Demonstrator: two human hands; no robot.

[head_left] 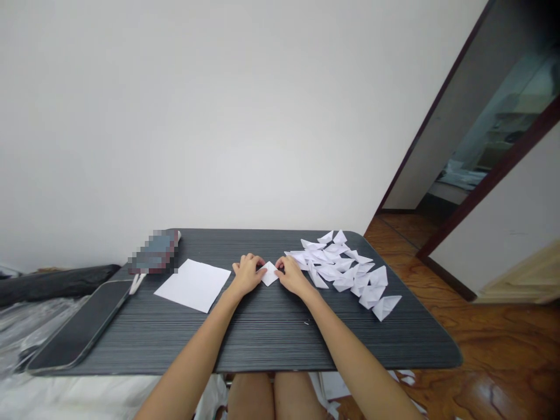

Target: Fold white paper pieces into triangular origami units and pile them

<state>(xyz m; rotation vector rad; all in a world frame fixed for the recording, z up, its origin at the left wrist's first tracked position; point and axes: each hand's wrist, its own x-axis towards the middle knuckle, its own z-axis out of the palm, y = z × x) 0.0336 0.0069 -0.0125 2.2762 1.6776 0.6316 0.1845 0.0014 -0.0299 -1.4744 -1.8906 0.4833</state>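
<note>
A small folded piece of white paper [269, 274] lies diamond-shaped on the dark table, between my two hands. My left hand [248, 274] pinches its left edge with thumb and fingers. On the opposite side, the fingers of my right hand [292, 275] are closed on its right edge. Just beyond my right hand, several folded paper boats [343, 265] are spread over the right part of the table. White square paper [195, 286] lies flat to the left of my left hand.
The dark table [271, 341] stands against a white wall. A phone [83, 326] lies along its left edge, with a blurred-out device [154, 252] and white cable [137, 282] behind it. Paper scraps [408, 376] are on the wooden floor at the right.
</note>
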